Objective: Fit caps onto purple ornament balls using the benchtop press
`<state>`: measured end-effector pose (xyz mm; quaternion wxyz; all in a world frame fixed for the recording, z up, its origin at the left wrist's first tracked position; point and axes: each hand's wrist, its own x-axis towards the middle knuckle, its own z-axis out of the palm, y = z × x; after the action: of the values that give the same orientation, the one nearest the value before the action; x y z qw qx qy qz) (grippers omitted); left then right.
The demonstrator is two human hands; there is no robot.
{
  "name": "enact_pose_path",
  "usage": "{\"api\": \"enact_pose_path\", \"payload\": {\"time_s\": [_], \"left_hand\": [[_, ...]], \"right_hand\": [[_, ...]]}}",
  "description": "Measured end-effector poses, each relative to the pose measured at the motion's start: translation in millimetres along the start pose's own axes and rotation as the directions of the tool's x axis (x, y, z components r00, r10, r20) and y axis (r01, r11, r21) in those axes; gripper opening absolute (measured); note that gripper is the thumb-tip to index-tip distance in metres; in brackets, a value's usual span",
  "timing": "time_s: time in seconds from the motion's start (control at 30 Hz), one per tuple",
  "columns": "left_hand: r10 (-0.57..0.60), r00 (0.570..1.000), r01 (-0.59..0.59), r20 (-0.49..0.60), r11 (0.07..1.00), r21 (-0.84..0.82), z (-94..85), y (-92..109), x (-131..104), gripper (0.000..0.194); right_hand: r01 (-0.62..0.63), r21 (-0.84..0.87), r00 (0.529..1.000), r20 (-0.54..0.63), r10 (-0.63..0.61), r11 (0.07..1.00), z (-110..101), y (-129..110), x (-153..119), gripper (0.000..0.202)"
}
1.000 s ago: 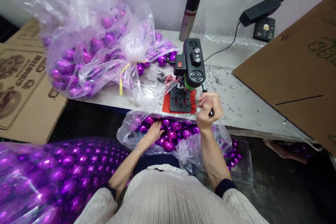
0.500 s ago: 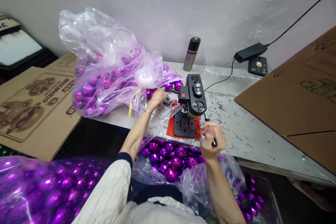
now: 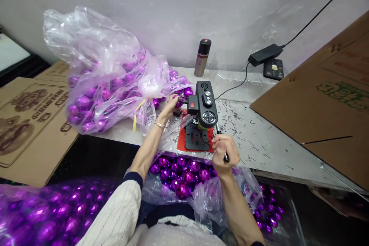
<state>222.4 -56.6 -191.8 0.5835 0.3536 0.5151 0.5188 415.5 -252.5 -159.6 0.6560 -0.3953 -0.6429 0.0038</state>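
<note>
My left hand (image 3: 172, 103) is closed on a shiny purple faceted ball (image 3: 179, 103), at the left side of a small black press machine (image 3: 206, 103). The hand partly hides that ball. My right hand (image 3: 226, 153) is wrapped round the black grip of the machine's lever (image 3: 226, 157). Below the machine's head lies its slotted black base plate (image 3: 197, 138), on a red cloth (image 3: 181, 140). More purple balls (image 3: 184, 177) fill an open clear plastic bag at the table's front edge, just below my hands.
A large clear bag of purple balls (image 3: 95, 100) lies left on the table (image 3: 245, 134), with black scraps strewn at right. A spray can (image 3: 203, 57) and a power adapter (image 3: 265, 54) stand behind. Cardboard boxes (image 3: 323, 100) flank the table; another bag of balls (image 3: 52, 211) sits lower left.
The view has swung slightly right, so everything sits further left. My left hand has drawn a ball from the pile a little towards me. My right hand stays on the lever.
</note>
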Motion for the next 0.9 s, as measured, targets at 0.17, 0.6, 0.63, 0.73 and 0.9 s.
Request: {"api": "enact_pose_path", "payload": {"time_s": [0.17, 0.6, 0.63, 0.73, 0.9], "left_hand": [[-0.108, 0.986, 0.135, 0.129, 0.963, -0.231, -21.1, -7, -82, 0.026], [-0.192, 0.978, 0.206, 0.085, 0.952, -0.227, -1.6, -62, -147, 0.056], [-0.165, 0.985, 0.170, 0.043, 0.972, -0.163, 0.1, -67, -145, 0.057], [-0.033, 0.999, 0.033, -0.022, 0.999, 0.027, 6.2, -81, -137, 0.055], [0.212, 0.975, -0.220, 0.063, 0.957, 0.189, 14.3, -100, -128, 0.055]], "right_hand": [[-0.020, 0.006, 0.999, -0.025, 0.020, 1.000, 2, -4, 7, 0.028], [-0.034, -0.020, 0.999, 0.007, 0.034, 0.999, 0, -8, 13, 0.029], [-0.035, -0.016, 0.999, 0.011, 0.035, 0.999, 0, -9, 13, 0.028], [-0.043, -0.002, 0.999, 0.018, 0.043, 0.999, 0, -9, 13, 0.027], [-0.033, -0.011, 0.999, 0.030, 0.033, 0.999, -1, -10, 14, 0.027]]}}
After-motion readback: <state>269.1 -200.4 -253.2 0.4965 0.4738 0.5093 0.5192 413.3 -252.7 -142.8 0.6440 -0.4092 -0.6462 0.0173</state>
